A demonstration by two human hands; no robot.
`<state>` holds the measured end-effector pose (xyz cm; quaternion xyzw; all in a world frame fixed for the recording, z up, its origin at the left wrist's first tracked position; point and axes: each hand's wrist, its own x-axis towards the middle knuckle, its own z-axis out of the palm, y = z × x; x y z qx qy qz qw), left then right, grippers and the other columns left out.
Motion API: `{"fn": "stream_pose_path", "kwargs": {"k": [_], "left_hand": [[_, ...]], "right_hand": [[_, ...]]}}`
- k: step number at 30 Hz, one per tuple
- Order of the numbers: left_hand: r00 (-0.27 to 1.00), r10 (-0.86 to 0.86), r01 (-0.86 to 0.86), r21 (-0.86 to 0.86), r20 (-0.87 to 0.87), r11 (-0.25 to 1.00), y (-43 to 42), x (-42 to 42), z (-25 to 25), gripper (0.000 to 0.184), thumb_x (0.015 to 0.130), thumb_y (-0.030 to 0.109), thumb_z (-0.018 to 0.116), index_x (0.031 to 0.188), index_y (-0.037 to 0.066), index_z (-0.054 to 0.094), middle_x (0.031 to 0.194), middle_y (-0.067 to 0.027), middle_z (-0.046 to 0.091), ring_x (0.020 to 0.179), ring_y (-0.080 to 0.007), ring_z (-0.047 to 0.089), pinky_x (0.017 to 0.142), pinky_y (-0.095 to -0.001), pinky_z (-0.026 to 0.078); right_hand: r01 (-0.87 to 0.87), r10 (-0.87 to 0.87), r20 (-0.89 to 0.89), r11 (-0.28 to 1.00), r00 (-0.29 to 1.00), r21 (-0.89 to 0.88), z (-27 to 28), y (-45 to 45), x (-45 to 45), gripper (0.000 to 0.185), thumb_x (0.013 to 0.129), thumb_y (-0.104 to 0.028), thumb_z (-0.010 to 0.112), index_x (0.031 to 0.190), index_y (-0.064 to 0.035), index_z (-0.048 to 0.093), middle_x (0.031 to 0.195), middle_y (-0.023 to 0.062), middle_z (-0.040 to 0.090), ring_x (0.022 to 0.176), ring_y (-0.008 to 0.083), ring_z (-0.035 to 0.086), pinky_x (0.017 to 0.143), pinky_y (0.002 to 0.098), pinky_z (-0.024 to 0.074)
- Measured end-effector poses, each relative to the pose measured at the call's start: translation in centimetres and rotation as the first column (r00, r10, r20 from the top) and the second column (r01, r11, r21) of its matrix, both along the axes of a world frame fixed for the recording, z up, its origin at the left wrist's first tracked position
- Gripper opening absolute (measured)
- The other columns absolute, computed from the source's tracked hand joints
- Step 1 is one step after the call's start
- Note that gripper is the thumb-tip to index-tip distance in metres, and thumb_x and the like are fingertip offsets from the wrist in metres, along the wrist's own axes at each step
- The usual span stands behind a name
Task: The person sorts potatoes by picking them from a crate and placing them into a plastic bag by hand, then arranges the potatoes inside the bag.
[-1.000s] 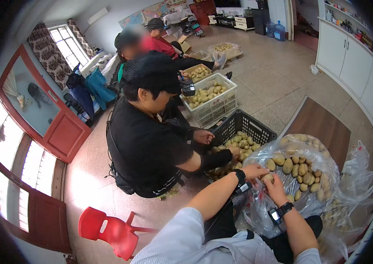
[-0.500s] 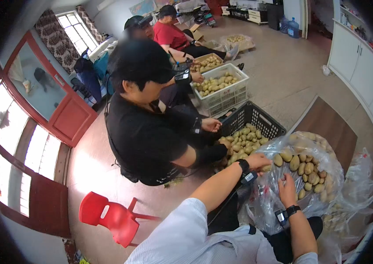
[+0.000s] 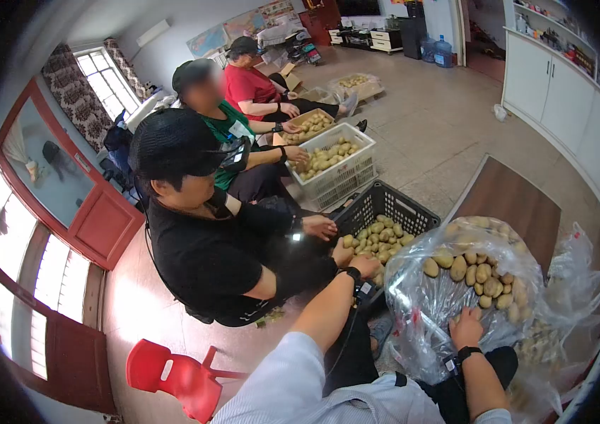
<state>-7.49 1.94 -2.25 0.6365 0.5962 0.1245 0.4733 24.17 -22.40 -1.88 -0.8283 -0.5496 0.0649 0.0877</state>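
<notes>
My left hand is over the near edge of a black crate filled with potatoes; its fingertips are hidden, so its grip does not show. Inside the clear plastic bag, my right hand has its fingers curled down near the bag's bottom, below the potatoes lying there. Whether something is under those fingers is too small to tell. A co-worker's hand is in the same crate beside my left hand, and their other hand is at its left edge.
A co-worker in black sits close on the left. Two more people sit beyond, by a white crate and a cardboard box of potatoes. A brown board lies behind the bag. A red chair stands at the lower left.
My left hand has moved left from the bag to the black crate; the potato it held is out of sight. My right hand has lowered inside the bag. The co-worker in black has leaned back.
</notes>
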Motion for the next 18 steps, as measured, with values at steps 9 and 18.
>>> {"fn": "stream_pose_path", "kwargs": {"k": [9,18], "left_hand": [[0.916,-0.123,0.141,0.020,-0.381,0.990,1.0,-0.5,-1.4,0.051,0.070,0.039,0.061,0.099,-0.002,0.068,0.101,-0.0245,0.066,0.096,-0.0337,0.065,0.083,-0.0395,0.050],[0.710,-0.383,0.457,-0.027,-0.591,0.889,2.0,-1.3,-3.1,0.037,0.071,0.034,0.062,0.086,0.000,0.068,0.093,-0.0202,0.067,0.085,-0.0328,0.065,0.074,-0.0422,0.051]], "right_hand": [[-0.060,0.060,-0.001,0.996,0.998,-0.072,-2.1,-0.2,0.5,0.046,0.072,-0.023,0.070,0.110,-0.0043,0.051,0.107,0.0184,0.054,0.089,0.0381,0.062,0.071,0.0476,0.0524],[-0.041,0.051,-0.177,0.997,0.983,0.059,-1.5,0.2,-0.2,0.047,0.073,-0.020,0.066,0.114,-0.0043,0.050,0.109,0.0201,0.054,0.095,0.0403,0.058,0.080,0.0475,0.0481]]}}
